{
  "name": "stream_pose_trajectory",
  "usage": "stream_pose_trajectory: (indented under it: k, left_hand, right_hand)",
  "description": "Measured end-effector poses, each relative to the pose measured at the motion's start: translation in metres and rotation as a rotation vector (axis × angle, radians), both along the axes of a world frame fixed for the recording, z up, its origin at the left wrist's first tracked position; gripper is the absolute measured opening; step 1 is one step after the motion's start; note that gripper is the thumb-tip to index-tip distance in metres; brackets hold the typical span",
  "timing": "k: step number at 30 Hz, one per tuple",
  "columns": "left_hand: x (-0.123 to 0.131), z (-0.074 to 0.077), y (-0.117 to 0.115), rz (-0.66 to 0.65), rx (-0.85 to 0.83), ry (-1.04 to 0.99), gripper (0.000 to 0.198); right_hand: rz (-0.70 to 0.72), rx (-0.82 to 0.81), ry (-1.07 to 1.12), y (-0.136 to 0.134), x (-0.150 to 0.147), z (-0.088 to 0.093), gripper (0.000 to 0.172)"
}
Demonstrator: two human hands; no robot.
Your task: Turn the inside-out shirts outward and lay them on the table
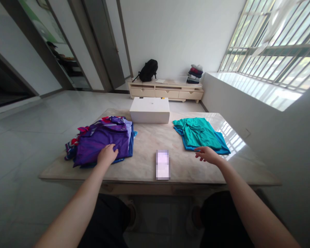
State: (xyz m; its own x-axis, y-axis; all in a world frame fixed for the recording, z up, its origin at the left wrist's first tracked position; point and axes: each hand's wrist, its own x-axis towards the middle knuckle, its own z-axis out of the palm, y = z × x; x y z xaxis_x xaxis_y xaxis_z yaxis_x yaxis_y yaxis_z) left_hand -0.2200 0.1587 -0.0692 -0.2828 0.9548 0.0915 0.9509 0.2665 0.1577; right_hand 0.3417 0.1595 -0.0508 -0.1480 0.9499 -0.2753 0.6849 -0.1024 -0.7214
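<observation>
1. Clothing sits in two lots on the marble table (144, 165): a loose purple pile (103, 143) at centre left of the frame and a folded teal stack (198, 132) at centre right
2. The left hand (107, 155) rests on the near edge of the purple pile, fingers curled onto the top garment; whether it actually pinches the cloth I cannot tell
3. The right hand (208, 154) hovers open and empty, fingers spread, just below the teal stack's near edge
4. The fabric looks thin, soft and light, probably a bit slick; it will sag when lifted, so a hem or shoulder seam seems the best place to grip
5. A white box (150, 110) stands at the far edge, a blurred flat object (162, 164) lies between the hands; no writing is readable anywhere
</observation>
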Motion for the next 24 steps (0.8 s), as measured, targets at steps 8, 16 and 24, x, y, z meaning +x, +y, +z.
stream_pose_trajectory:
  k: [8, 16, 24]
  left_hand:
    - [0.017, 0.013, 0.002, 0.076, -0.028, -0.014, 0.042]
    - [0.026, 0.039, -0.007, 0.143, -0.008, 0.014, 0.038]
    - [0.055, 0.084, -0.031, 0.106, 0.203, 0.112, 0.036]
  right_hand:
    - [0.17, 0.087, -0.001, -0.032, -0.08, -0.011, 0.04]
    - [0.175, 0.195, -0.001, -0.023, -0.105, -0.001, 0.038]
    - [0.12, 0.043, 0.302, -0.024, -0.163, 0.001, 0.031]
